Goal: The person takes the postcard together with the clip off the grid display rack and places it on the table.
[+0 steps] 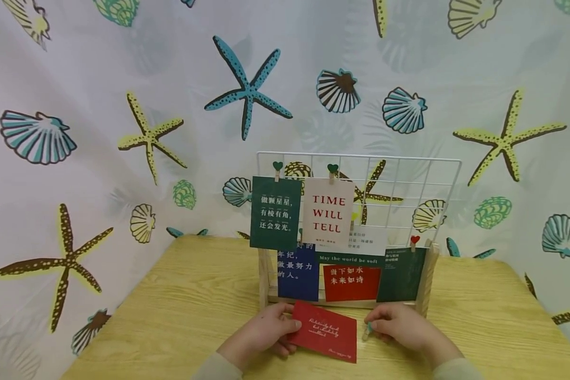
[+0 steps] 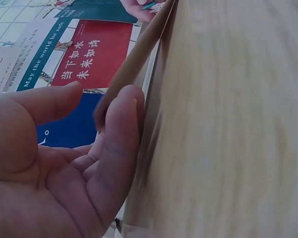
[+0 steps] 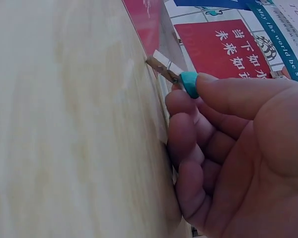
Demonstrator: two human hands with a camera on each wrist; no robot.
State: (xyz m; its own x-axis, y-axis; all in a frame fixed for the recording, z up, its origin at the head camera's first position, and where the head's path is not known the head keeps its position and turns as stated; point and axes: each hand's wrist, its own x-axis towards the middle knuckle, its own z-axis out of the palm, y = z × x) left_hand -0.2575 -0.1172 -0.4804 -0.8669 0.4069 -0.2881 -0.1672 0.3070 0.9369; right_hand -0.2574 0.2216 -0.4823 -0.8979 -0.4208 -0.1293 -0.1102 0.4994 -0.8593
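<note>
My left hand (image 1: 268,330) holds a red card (image 1: 325,340) with white cursive writing by its left edge, the thumb on its face. The card is tilted just above the tabletop, and the left wrist view shows it nearly edge-on (image 2: 134,62). To the right of the card, my right hand (image 1: 401,324) pinches a small wooden clothespin (image 3: 164,67) by its teal end (image 3: 189,84), between thumb and index finger. The clothespin's wooden tip points away from the fingers, toward the card. The other right fingers are curled below it.
Behind both hands a white wire grid rack (image 1: 408,184) stands in a wooden base (image 1: 427,285). Cards hang on it, among them a green card (image 1: 275,237), a cream card (image 1: 330,184) and a blue card (image 1: 298,287), some under heart-topped clips (image 1: 332,169). A patterned curtain (image 1: 313,31) hangs behind the wooden table (image 1: 171,316).
</note>
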